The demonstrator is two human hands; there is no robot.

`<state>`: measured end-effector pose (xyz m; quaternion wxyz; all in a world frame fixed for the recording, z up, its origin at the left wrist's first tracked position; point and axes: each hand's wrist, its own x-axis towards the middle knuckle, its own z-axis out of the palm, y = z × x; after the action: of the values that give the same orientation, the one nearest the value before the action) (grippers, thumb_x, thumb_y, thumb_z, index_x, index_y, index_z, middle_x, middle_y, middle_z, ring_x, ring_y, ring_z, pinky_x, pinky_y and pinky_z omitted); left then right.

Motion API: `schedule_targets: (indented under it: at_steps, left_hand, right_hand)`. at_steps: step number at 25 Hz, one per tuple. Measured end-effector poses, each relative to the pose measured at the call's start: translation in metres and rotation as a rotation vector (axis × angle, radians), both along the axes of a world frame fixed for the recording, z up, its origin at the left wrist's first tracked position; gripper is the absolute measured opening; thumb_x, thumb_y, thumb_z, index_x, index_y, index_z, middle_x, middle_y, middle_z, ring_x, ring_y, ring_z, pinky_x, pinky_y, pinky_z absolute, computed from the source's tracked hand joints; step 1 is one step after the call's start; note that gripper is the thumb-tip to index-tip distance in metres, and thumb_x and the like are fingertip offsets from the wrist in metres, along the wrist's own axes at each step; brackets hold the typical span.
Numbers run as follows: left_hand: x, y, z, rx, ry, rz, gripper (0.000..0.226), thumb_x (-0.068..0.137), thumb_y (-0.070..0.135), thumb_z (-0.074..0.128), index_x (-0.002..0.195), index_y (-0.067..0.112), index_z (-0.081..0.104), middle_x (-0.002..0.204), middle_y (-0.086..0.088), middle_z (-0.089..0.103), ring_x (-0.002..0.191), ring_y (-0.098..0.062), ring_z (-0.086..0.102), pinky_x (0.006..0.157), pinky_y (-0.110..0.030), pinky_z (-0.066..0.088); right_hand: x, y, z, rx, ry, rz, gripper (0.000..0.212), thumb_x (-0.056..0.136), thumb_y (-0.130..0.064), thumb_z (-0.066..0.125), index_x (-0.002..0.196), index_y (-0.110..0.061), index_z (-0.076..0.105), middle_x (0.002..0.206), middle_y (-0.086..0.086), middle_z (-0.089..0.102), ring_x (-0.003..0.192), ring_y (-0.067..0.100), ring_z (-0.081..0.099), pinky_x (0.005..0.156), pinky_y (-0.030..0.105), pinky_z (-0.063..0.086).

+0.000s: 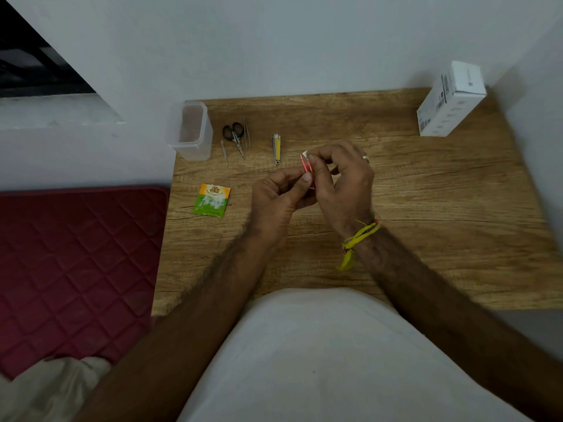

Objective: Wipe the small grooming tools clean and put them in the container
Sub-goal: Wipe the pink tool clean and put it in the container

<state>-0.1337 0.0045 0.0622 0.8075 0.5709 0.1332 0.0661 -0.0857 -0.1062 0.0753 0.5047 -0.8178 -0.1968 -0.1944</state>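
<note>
Early stage, by my read: container (189, 130) at the table's (426, 239) far-left corner looks empty, nothing put away yet. Just right of it lie a thin pick (224, 152), scissors (234, 134), tweezers (246, 132), then nail clipper (276, 148), all untouched. Green sachet (212, 200) lies nearer. Left hand (280, 197) and right hand (344, 184) both pinch a small red-and-white packet (307, 166) (a wipe, probably), fingers closed narrow on it. White box (451, 100) far right.
</note>
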Motion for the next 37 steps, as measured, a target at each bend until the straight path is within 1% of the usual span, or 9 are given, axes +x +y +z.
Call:
schedule_targets:
  at_steps: [3, 5, 7, 9, 14, 17, 20, 27, 37]
  left_hand:
    - [-0.002, 0.000, 0.000, -0.010, 0.012, -0.005, 0.021, 0.096, 0.002, 0.061, 0.114, -0.006, 0.067, 0.101, -0.023, 0.071, 0.089, -0.028, 0.071, 0.074, -0.039, 0.059]
    - [-0.002, 0.001, 0.001, -0.014, 0.026, -0.011, 0.023, 0.096, 0.004, 0.062, 0.115, -0.007, 0.067, 0.099, -0.023, 0.071, 0.088, -0.029, 0.071, 0.076, -0.042, 0.060]
    - [-0.002, 0.003, 0.004, -0.029, 0.047, -0.014, 0.023, 0.097, 0.007, 0.061, 0.116, -0.003, 0.067, 0.095, -0.018, 0.072, 0.084, -0.028, 0.073, 0.074, -0.042, 0.061]
    - [-0.002, 0.003, 0.007, -0.045, 0.080, -0.029, 0.023, 0.100, 0.011, 0.057, 0.120, 0.002, 0.067, 0.090, -0.010, 0.071, 0.079, -0.024, 0.074, 0.069, -0.038, 0.061]
    - [-0.005, 0.002, 0.007, 0.017, 0.101, -0.043, 0.022, 0.103, 0.017, 0.053, 0.120, 0.009, 0.065, 0.089, 0.003, 0.069, 0.070, -0.017, 0.071, 0.046, -0.023, 0.049]
    - [-0.004, 0.002, 0.008, 0.039, 0.071, -0.032, 0.022, 0.103, 0.015, 0.053, 0.121, 0.011, 0.065, 0.089, 0.001, 0.069, 0.065, -0.014, 0.065, 0.042, -0.021, 0.038]
    - [-0.003, -0.001, 0.008, 0.061, 0.036, -0.010, 0.026, 0.103, 0.013, 0.053, 0.126, 0.008, 0.063, 0.090, -0.004, 0.069, 0.062, -0.014, 0.063, 0.043, -0.021, 0.037]
    - [-0.002, 0.001, 0.008, 0.148, -0.043, 0.020, 0.027, 0.103, 0.012, 0.054, 0.129, 0.012, 0.059, 0.085, -0.008, 0.069, 0.059, -0.015, 0.064, 0.043, -0.023, 0.040]
    - [0.001, 0.000, 0.002, 0.234, -0.053, 0.092, 0.016, 0.101, 0.007, 0.055, 0.115, 0.004, 0.063, 0.088, -0.012, 0.067, 0.058, -0.019, 0.061, 0.043, -0.024, 0.035]
  right_hand:
    - [0.001, 0.001, 0.003, 0.010, 0.016, 0.023, 0.005, 0.090, -0.007, 0.070, 0.089, -0.010, 0.074, 0.090, -0.003, 0.068, 0.087, 0.019, 0.062, 0.078, 0.045, 0.052]
    - [0.000, -0.002, 0.004, 0.040, 0.065, 0.016, 0.006, 0.090, -0.007, 0.070, 0.088, -0.012, 0.074, 0.089, -0.005, 0.068, 0.087, 0.015, 0.063, 0.077, 0.034, 0.051]
    - [0.001, -0.007, 0.003, 0.172, 0.212, -0.054, 0.009, 0.090, -0.009, 0.070, 0.088, -0.017, 0.072, 0.086, -0.011, 0.068, 0.083, 0.006, 0.063, 0.073, 0.025, 0.049]
    - [0.003, -0.009, 0.003, 0.281, 0.385, -0.037, 0.010, 0.093, -0.007, 0.067, 0.090, -0.016, 0.071, 0.082, -0.013, 0.068, 0.076, 0.001, 0.062, 0.069, 0.026, 0.051]
    - [0.004, -0.014, 0.011, 0.532, 0.705, 0.091, 0.014, 0.096, -0.001, 0.063, 0.091, -0.011, 0.070, 0.078, 0.002, 0.069, 0.067, 0.009, 0.061, 0.059, 0.023, 0.052]
    - [0.010, -0.016, 0.011, 0.514, 0.745, 0.103, 0.006, 0.096, -0.004, 0.065, 0.096, -0.007, 0.071, 0.080, 0.005, 0.070, 0.070, 0.010, 0.063, 0.061, 0.024, 0.053]
    - [0.010, -0.014, 0.011, 0.521, 0.786, 0.171, 0.011, 0.096, -0.004, 0.065, 0.105, 0.002, 0.070, 0.083, 0.011, 0.069, 0.070, 0.012, 0.062, 0.064, 0.025, 0.052]
    - [0.008, -0.014, 0.018, 0.614, 0.886, 0.148, 0.007, 0.092, -0.007, 0.071, 0.098, -0.006, 0.074, 0.083, 0.003, 0.071, 0.073, 0.010, 0.062, 0.067, 0.026, 0.051]
    - [0.008, -0.013, 0.024, 0.621, 0.937, 0.149, 0.005, 0.097, -0.012, 0.066, 0.095, -0.011, 0.070, 0.087, 0.002, 0.069, 0.073, 0.008, 0.059, 0.061, 0.024, 0.050]
